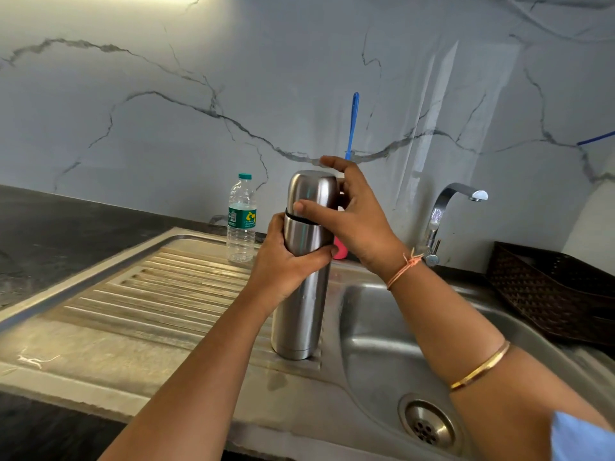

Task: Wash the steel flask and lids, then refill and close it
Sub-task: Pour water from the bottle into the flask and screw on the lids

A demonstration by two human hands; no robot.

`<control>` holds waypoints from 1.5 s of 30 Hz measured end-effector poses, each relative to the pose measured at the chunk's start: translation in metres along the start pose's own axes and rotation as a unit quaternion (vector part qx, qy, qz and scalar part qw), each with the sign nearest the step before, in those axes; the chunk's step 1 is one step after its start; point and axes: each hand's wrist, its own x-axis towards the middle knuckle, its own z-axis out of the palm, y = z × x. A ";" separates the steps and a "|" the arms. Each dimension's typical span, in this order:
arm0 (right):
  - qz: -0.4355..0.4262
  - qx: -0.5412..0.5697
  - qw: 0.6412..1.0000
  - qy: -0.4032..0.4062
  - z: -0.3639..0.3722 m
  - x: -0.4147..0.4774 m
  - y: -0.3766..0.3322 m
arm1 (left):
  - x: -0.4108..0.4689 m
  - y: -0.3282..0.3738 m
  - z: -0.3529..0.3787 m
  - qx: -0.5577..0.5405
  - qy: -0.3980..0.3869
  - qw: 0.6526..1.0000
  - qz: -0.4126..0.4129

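A tall steel flask (299, 314) stands upright on the ribbed drainboard (149, 294), just left of the sink basin (376, 347). My left hand (283, 264) grips the flask's upper body below the black seam. My right hand (352, 214) holds the domed steel outer lid (311, 189) on top, thumb across its front and fingers round its back. The inner lid is hidden under the outer one.
A clear plastic water bottle (241, 221) with a green cap stands behind the flask on the drainboard. A blue-handled brush (352, 124) in a pink holder (340, 251) leans at the wall. The steel tap (446, 207) is at the right, a dark woven basket (549, 294) beyond it.
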 end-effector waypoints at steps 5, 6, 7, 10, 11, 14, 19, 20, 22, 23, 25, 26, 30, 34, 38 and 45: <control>0.011 -0.037 0.999 0.009 0.006 0.004 0.003 | 0.002 -0.003 0.001 -0.010 0.001 1.000 -0.001; 0.035 0.007 0.999 -0.026 0.005 0.005 0.004 | 0.001 -0.003 0.001 -0.007 -0.001 1.000 0.000; 0.067 0.078 0.993 -0.055 0.002 0.006 0.005 | 0.001 -0.003 0.000 -0.004 -0.003 1.000 0.003; 0.096 0.169 0.978 -0.080 -0.007 0.006 0.010 | 0.000 -0.001 -0.001 -0.006 -0.003 1.000 0.004; 0.087 0.152 0.982 -0.069 -0.009 0.005 0.012 | 0.000 -0.001 0.000 -0.006 0.002 1.000 0.005; 0.029 0.020 0.999 0.032 0.003 0.001 0.009 | -0.001 -0.001 0.002 -0.001 0.012 1.000 0.006; 0.063 -0.001 0.998 0.002 0.013 0.005 0.013 | -0.001 -0.001 0.002 -0.006 0.010 1.000 0.012; 0.096 0.105 0.989 -0.041 0.008 0.006 0.014 | 0.000 -0.001 0.002 -0.004 0.014 1.000 0.010; 0.130 0.267 0.949 -0.102 -0.005 0.006 0.017 | -0.001 -0.001 0.001 0.006 0.015 1.000 0.003; 0.129 0.282 0.943 -0.120 -0.010 0.006 0.018 | -0.001 -0.001 0.001 0.011 0.014 1.000 0.002; 0.110 0.246 0.955 -0.121 -0.017 0.004 0.021 | -0.001 0.000 0.001 0.016 0.010 1.000 0.004; 0.109 0.226 0.962 -0.107 -0.019 0.004 0.022 | -0.001 0.000 0.001 0.017 0.008 1.000 0.006; 0.083 0.050 0.995 -0.003 -0.007 0.001 0.013 | -0.001 0.001 0.001 0.012 0.005 1.000 0.003; 0.079 0.056 0.995 -0.025 -0.004 0.001 0.010 | -0.001 0.001 0.001 0.011 0.005 1.000 0.008; 0.127 0.255 0.949 -0.136 -0.016 0.007 0.015 | -0.001 0.001 0.000 0.015 0.005 1.000 0.008; 0.058 0.033 0.998 0.005 -0.003 0.001 0.006 | 0.000 0.002 0.002 0.011 0.010 1.000 0.003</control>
